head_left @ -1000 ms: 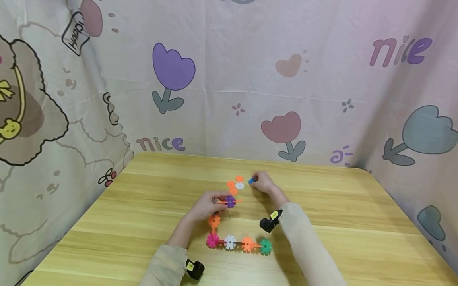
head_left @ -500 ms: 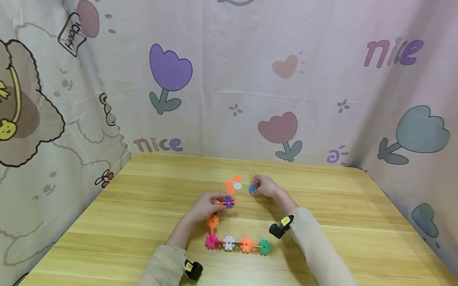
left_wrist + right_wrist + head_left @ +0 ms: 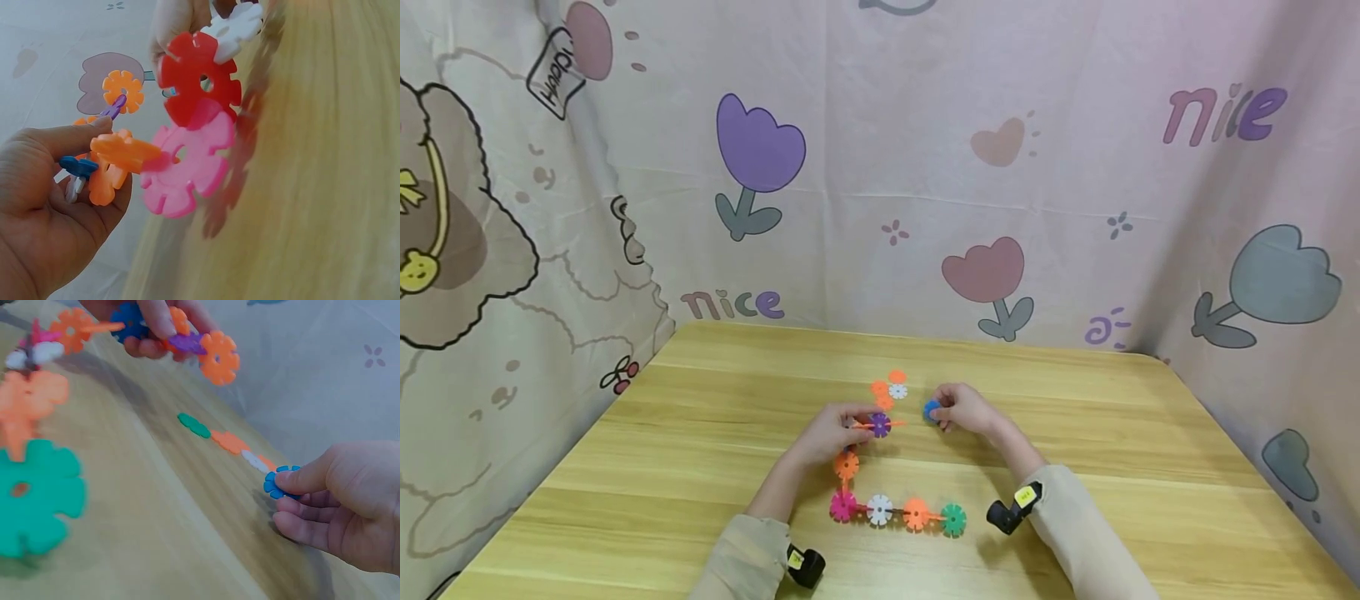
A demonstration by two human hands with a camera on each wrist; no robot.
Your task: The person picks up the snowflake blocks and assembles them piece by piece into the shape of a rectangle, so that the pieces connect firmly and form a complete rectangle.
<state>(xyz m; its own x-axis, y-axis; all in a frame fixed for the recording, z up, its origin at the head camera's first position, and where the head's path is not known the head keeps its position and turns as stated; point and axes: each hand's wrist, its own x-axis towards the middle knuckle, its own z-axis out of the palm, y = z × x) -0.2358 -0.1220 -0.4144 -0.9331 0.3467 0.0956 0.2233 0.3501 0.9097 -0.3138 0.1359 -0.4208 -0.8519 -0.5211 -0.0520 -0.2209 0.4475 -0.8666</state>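
My left hand (image 3: 826,435) grips an L-shaped chain of interlocked plastic snowflake discs by its far end, beside a purple disc (image 3: 880,425) and an orange disc (image 3: 220,358). From there the chain bends at a pink disc (image 3: 187,169) and runs right to a green disc (image 3: 953,520). In the left wrist view, blue and orange discs sit between thumb and fingers. Right of the purple disc, my right hand (image 3: 967,408) pinches a loose blue snowflake disc (image 3: 275,484) between thumb and fingers. It is apart from the chain.
Loose discs lie flat beyond the chain: a white one (image 3: 898,391), several orange ones (image 3: 897,377) and a green one (image 3: 194,425). The wooden table (image 3: 737,367) ends at a printed curtain (image 3: 865,275). Each wrist carries a black camera (image 3: 806,567).
My right hand has drawn back toward me with the blue disc, which now shows more of its face beside the purple disc. The left hand and chain stay nearly still.
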